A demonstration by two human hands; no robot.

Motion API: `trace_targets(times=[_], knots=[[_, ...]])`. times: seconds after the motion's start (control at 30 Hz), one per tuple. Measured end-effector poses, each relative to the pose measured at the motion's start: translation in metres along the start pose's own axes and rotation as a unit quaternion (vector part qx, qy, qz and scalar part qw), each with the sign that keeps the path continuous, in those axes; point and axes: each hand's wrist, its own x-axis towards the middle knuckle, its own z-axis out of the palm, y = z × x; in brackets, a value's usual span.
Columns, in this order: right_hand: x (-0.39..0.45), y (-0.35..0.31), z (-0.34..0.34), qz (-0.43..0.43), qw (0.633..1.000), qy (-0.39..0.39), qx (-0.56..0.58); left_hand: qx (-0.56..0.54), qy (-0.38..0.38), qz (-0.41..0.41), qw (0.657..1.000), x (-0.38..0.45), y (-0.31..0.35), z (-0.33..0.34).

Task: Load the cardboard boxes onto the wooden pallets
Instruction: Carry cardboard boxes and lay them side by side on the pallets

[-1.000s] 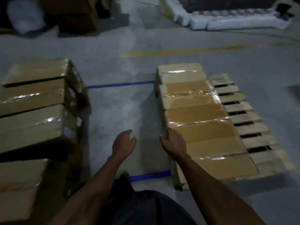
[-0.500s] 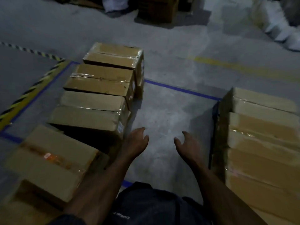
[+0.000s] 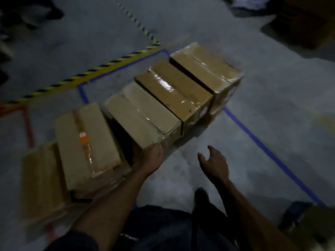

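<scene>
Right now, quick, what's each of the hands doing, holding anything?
Left hand: at the near corner of a box; whether it grips cannot be told.
Right hand: open, fingers loosely curled, holding nothing, over the floor.

Both bare forearms reached forward and down from the bottom of the head view. The left hand (image 3: 152, 156) lay extended with its back turned up, fingertips hidden at their far end, so its grip could not be judged. The right hand (image 3: 214, 163) hovered apart from it, palm turned inward, fingers (image 3: 211, 148) loosely curled and thumb spread, holding nothing. A dark sleeve covered the left upper arm.
</scene>
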Motion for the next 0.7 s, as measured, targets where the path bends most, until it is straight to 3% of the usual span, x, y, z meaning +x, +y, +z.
trace_targets(times=[0.3,0.5,0.7], knots=[[0.074,-0.063,-0.030,-0.191,0.969,-0.130,-0.084,-0.097,0.139,-0.218,0.961,-0.029,0.006,-0.023],[0.088,-0.114,0.000,-0.272,0.935,-0.193,-0.122,-0.145,0.194,-0.289,0.926,-0.040,-0.022,-0.039],[0.076,-0.173,0.060,-0.275,0.925,-0.233,-0.119,-0.159,0.194,-0.317,0.915,-0.026,-0.089,-0.066]])
